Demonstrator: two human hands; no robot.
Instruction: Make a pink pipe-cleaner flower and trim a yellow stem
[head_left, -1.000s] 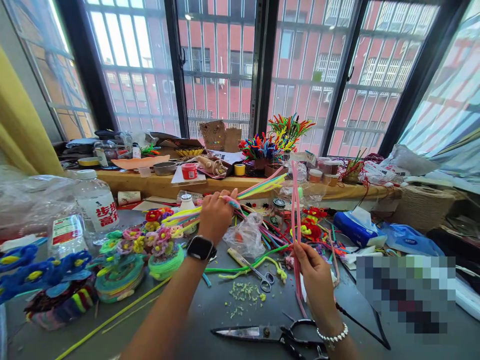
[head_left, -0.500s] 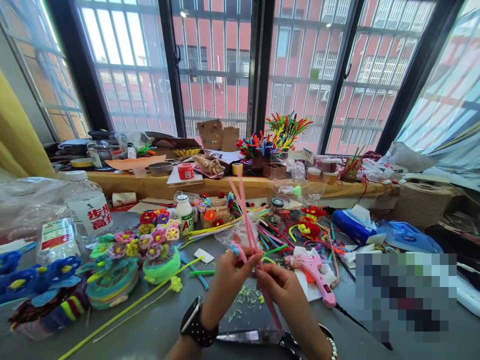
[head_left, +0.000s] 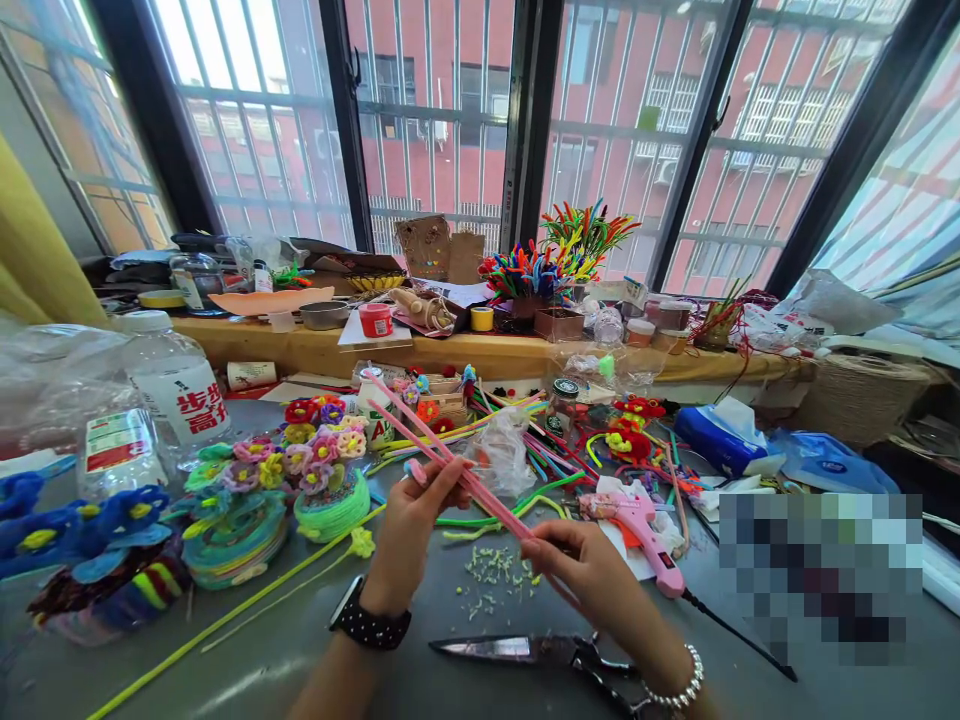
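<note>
Several pink pipe cleaners (head_left: 491, 500) run slantwise between my two hands, their far ends pointing up and left. My left hand (head_left: 429, 500) pinches them near the middle; a small blue-and-pink piece sits at its fingers. Lower down, my right hand (head_left: 574, 560) grips the same bundle, fingers closed around it. Below the hands, a pair of scissors (head_left: 517, 650) lies on the grey table, its handles partly behind my right wrist. Pale green fluff clippings (head_left: 499, 570) are scattered under the bundle.
A pink glue gun (head_left: 641, 535) with a black cord lies to the right. Pipe-cleaner flower pots (head_left: 330, 500) stand on the left, beside a long yellow pipe cleaner (head_left: 225, 625). Farther back are a clear plastic bag (head_left: 504, 450), a blue tissue pack (head_left: 720, 440) and a cluttered ledge (head_left: 300, 355).
The pink pipe cleaners have swung from nearly upright to a leftward slant. My left hand has moved left and up, my right hand slightly right, so they are farther apart.
</note>
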